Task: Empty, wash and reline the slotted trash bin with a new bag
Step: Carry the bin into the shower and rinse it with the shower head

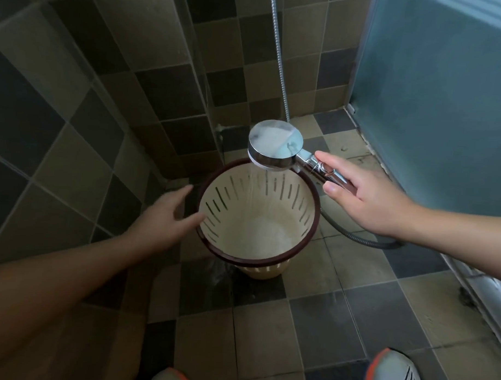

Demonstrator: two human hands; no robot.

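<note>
The bin (258, 218) is judged light, stiff and wet-slippery; its dark rim gives best purchase. The shower head (276, 146) is gripped by the right hand (365, 194); the left hand (169, 215), fingers spread, reaches its left rim.

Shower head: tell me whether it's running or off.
Running. Thin streams fall from the shower head into the slotted bin, and water pools at the bin's bottom. The right hand holds its handle.

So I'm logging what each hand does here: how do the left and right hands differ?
The right hand holds the shower head by its handle, spraying into the bin; the left hand holds nothing. The right hand looks sharp; the left is blurred, its open fingers at the bin's dark rim. Both are bare and reach forward.
</note>
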